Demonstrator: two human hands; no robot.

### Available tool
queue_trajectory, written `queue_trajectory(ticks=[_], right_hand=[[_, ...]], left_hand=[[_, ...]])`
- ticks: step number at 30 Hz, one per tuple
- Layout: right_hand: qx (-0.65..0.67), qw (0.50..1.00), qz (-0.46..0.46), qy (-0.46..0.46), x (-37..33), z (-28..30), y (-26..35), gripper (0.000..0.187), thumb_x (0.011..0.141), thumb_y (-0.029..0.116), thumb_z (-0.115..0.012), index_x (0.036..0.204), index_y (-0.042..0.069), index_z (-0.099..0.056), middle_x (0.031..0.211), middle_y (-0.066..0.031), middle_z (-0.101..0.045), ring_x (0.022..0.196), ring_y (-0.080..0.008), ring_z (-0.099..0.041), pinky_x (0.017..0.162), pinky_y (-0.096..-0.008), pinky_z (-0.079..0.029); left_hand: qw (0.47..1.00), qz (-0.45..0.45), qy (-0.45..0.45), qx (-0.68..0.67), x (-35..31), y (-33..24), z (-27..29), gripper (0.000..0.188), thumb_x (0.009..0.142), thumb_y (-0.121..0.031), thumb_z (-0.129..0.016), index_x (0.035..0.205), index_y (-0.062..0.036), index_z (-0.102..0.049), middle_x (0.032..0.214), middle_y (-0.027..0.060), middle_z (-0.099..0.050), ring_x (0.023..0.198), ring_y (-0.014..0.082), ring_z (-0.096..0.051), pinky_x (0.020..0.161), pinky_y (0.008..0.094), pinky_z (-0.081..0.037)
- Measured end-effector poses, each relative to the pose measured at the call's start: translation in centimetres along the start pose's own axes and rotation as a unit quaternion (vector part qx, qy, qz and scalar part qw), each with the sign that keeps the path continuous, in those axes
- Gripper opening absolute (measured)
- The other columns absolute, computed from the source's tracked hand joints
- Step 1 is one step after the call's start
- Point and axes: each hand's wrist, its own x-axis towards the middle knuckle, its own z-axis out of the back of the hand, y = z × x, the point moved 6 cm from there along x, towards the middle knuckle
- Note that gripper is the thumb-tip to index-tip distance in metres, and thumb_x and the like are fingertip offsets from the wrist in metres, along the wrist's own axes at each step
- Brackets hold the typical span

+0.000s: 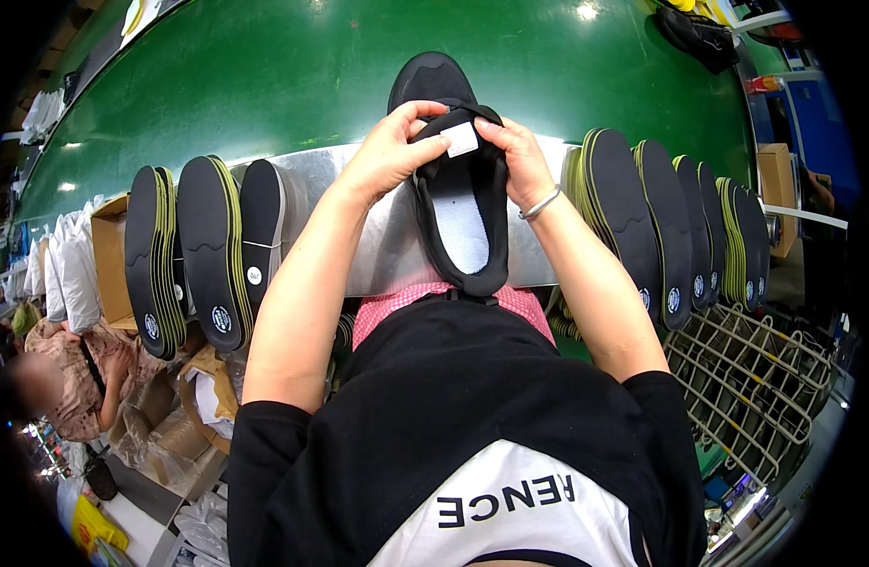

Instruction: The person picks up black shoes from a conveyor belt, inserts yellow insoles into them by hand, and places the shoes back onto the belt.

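A black shoe (480, 283) lies in front of me, toe pointing away and heel close to my waist. Its opening is spread, and a pale board shows inside at the bottom. My left hand (393, 153) pinches the left side of the shoe's tongue, the thumb beside a small white label (461, 140) on it. On the other side, my right hand (519, 161) grips the tongue and collar edge, its fingers partly hidden. Under the shoe is a shiny metal surface (383, 248).
Stacks of black insoles with yellow-green edges stand on my left (206, 248) and on my right (620, 203). A green surface (293, 71) stretches ahead. At lower right is a wire rack (751, 378). Cardboard boxes (113, 255) and another person (80, 373) are at left.
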Motion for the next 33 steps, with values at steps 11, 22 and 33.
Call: queue_trajectory(ticks=[11, 22, 33], right_hand=[[-0.110, 0.987, 0.116, -0.005, 1.0, 1.0, -0.6, 0.016, 0.074, 0.013, -0.058, 0.081, -0.001, -0.059, 0.077, -0.0017, -0.058, 0.071, -0.0099, -0.052, 0.065, -0.0249, -0.043], [-0.391, 0.903, 0.121, 0.131, -11.5, 1.7, 2.8, 0.041, 0.079, 0.030, -0.052, 0.105, -0.002, -0.050, 0.098, -0.0167, -0.055, 0.089, -0.0249, -0.054, 0.078, -0.0326, -0.043], [-0.442, 0.891, 0.086, 0.053, -15.2, 12.1, 15.4, 0.033, 0.080, 0.023, -0.054, 0.102, -0.002, -0.052, 0.095, -0.0146, -0.057, 0.089, -0.0207, -0.055, 0.077, -0.0309, -0.045]], left_hand=[[0.985, -0.083, -0.098, 0.115, -0.9, -1.0, -0.8, 0.033, 0.078, -0.012, -0.054, 0.109, 0.0009, -0.049, 0.102, 0.0068, -0.053, 0.097, 0.0143, -0.049, 0.084, 0.0253, -0.037], [0.985, -0.084, -0.148, -0.005, -6.5, -0.7, 7.3, 0.029, 0.084, -0.007, -0.050, 0.111, 0.0009, -0.045, 0.103, 0.0060, -0.053, 0.094, 0.0131, -0.051, 0.085, 0.0252, -0.037], [0.821, -0.120, -0.278, 0.484, -8.3, -6.5, 3.0, 0.027, 0.073, -0.003, -0.051, 0.099, 0.0014, -0.049, 0.102, 0.0114, -0.051, 0.096, 0.0227, -0.048, 0.087, 0.0318, -0.034]])
